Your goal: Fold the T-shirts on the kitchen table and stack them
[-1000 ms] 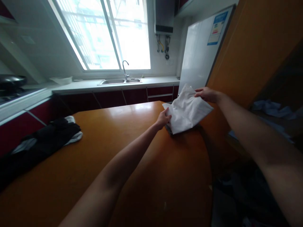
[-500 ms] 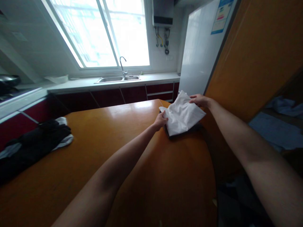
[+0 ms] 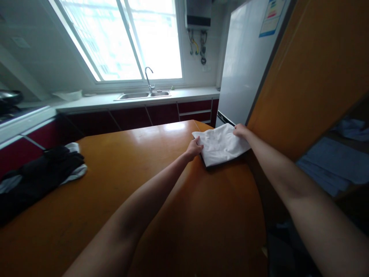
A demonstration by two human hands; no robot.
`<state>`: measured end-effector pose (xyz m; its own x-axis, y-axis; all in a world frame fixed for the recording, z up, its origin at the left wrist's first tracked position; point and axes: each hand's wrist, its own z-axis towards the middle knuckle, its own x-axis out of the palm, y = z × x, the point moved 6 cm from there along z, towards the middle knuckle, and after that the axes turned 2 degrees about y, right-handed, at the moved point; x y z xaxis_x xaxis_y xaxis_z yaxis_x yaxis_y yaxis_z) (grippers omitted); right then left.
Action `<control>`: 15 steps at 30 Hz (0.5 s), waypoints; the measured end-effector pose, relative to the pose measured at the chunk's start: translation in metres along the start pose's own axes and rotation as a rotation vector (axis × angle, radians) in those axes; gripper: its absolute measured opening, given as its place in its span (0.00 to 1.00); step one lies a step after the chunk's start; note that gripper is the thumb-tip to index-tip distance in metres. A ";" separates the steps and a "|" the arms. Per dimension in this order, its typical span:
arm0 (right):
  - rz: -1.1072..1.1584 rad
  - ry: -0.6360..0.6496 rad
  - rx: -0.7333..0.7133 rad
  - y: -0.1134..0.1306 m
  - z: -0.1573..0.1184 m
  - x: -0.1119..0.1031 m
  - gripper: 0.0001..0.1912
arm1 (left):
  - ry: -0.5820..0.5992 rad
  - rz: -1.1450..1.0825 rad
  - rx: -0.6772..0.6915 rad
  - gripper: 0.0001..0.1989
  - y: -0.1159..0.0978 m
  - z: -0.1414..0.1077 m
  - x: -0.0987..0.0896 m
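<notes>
- Left hand (image 3: 194,149) and right hand (image 3: 241,131): each pinching the cloth (image 3: 221,145).
- Cloth: raised side now lowered over a dark layer (image 3: 212,166); laying flat seems nearly complete.

Dark item (image 3: 216,165) mostly hidden under the white cloth (image 3: 220,144), black clothes (image 3: 43,169) cut off at left edge

Head camera faces forward and down over hands (image 3: 193,149) (window (image 3: 157,42) beyond).

white cloth (image 3: 222,145) | lightly wrinkled | roughly flat | atop dark item (image 3: 211,166), table (image 3: 129,165) edge
</notes>
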<state>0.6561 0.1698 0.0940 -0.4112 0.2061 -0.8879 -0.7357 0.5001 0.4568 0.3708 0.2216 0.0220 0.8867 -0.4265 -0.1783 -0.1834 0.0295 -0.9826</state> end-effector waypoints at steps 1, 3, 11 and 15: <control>-0.036 -0.010 0.010 -0.002 0.001 0.004 0.19 | -0.004 -0.001 -0.001 0.42 0.000 0.000 0.000; -0.097 -0.023 0.022 -0.005 0.000 0.010 0.20 | -0.012 -0.003 0.000 0.41 0.001 -0.001 0.000; -0.253 -0.175 -0.075 0.016 -0.013 0.024 0.21 | -0.002 -0.005 -0.002 0.42 -0.001 -0.003 0.000; -0.255 -0.161 -0.207 0.034 -0.006 0.040 0.24 | 0.008 0.015 0.011 0.40 -0.007 -0.004 0.001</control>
<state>0.6116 0.1899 0.0742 -0.1224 0.2349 -0.9643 -0.9040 0.3746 0.2060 0.3713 0.2170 0.0289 0.8805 -0.4331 -0.1927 -0.1920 0.0458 -0.9803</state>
